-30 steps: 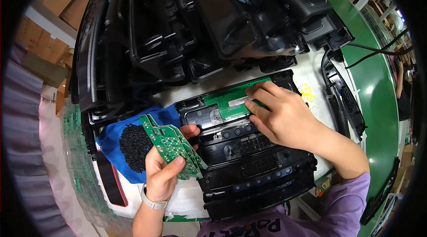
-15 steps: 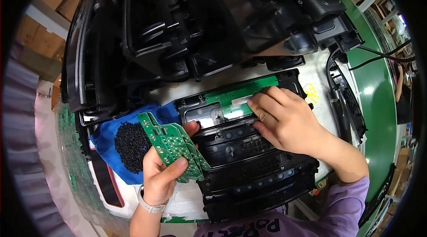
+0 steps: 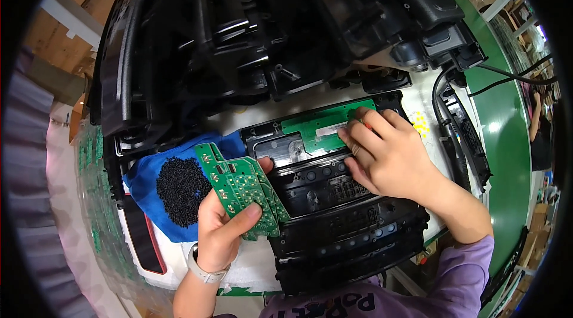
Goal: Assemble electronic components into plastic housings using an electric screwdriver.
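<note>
My left hand point(image 3: 230, 225) is closed around several green circuit boards point(image 3: 242, 190), fanned in a stack with the thumb on top. To the right, my right hand point(image 3: 391, 154) curls its fingers over the right end of another green circuit board point(image 3: 319, 124) bearing a white label. That board lies in the far part of a black plastic panel point(image 3: 277, 148). Something small and orange-red shows between the right fingers; its kind is hidden. More black panels point(image 3: 352, 240) with round buttons or holes lie nearer to me, overlapping.
A blue cloth point(image 3: 143, 181) left of the boards holds a heap of small black screw-like pieces point(image 3: 182, 190). Beside it lies a dark, red-edged phone-like slab point(image 3: 143, 240). Large black plastic housings point(image 3: 250, 37) are piled behind. Black cables point(image 3: 441, 91) run at right, near a green surface point(image 3: 504, 139).
My left hand and its stack of boards have shifted slightly right in view. The right hand stays over the panel's board, its fingers slightly moved. The whole view has shifted a little.
</note>
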A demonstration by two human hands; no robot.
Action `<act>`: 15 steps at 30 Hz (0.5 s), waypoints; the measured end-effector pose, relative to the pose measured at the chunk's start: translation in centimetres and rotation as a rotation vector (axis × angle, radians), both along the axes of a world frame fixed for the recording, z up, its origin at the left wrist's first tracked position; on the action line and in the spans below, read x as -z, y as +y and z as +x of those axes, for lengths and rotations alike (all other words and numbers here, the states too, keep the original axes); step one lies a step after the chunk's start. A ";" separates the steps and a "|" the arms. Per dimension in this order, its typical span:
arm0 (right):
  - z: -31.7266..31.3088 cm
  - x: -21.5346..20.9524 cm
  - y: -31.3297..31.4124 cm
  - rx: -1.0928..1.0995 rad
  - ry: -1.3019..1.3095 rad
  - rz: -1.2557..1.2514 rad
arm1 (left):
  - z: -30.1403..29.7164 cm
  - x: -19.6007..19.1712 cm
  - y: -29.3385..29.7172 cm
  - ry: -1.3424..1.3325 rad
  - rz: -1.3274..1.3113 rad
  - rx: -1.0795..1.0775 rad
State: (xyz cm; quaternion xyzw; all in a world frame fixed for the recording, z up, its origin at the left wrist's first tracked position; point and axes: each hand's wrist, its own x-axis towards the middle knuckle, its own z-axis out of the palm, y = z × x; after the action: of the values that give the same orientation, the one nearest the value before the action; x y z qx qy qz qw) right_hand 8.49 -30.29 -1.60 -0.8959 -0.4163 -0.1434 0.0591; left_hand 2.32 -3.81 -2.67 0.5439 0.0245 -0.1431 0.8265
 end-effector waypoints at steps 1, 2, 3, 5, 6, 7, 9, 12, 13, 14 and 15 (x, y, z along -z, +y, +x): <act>0.0 0.0 0.0 0.009 -0.021 0.012 | 0.0 0.0 0.0 -0.001 0.004 0.001; 0.0 0.0 0.0 0.012 -0.039 0.006 | 0.0 0.0 0.0 -0.003 0.002 -0.001; 0.1 0.1 0.0 0.009 -0.041 0.004 | 0.0 0.1 0.0 -0.006 0.010 0.002; 0.0 0.2 -0.1 -0.033 0.019 0.005 | 0.0 0.0 0.1 -0.008 0.017 0.012; 0.0 0.2 -0.1 -0.032 0.019 0.004 | 0.0 -0.1 0.0 0.004 0.021 0.008; -0.1 0.2 -0.2 -0.040 0.029 -0.019 | 0.0 -0.2 0.0 0.015 0.026 0.003; -0.2 0.3 -0.1 -0.047 0.039 -0.039 | 0.0 -0.1 0.0 0.013 0.031 -0.002; -0.5 0.7 0.0 -0.023 0.014 -0.024 | -0.1 0.0 0.1 0.006 0.038 -0.005; -0.5 0.7 -0.1 -0.020 0.017 -0.039 | -0.1 0.0 0.0 0.001 0.042 -0.007; -0.6 0.7 -0.1 -0.017 0.020 -0.054 | -0.1 0.0 0.0 0.003 0.043 -0.008; -0.6 0.8 -0.1 -0.018 0.021 -0.053 | -0.2 -0.1 0.0 0.031 0.091 -0.010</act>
State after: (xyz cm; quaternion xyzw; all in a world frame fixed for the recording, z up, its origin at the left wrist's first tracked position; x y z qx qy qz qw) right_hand 7.92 -30.41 -2.41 -0.8949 -0.4272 -0.1223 0.0408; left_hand 2.15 -3.86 -2.56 0.5784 0.0463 -0.1463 0.8012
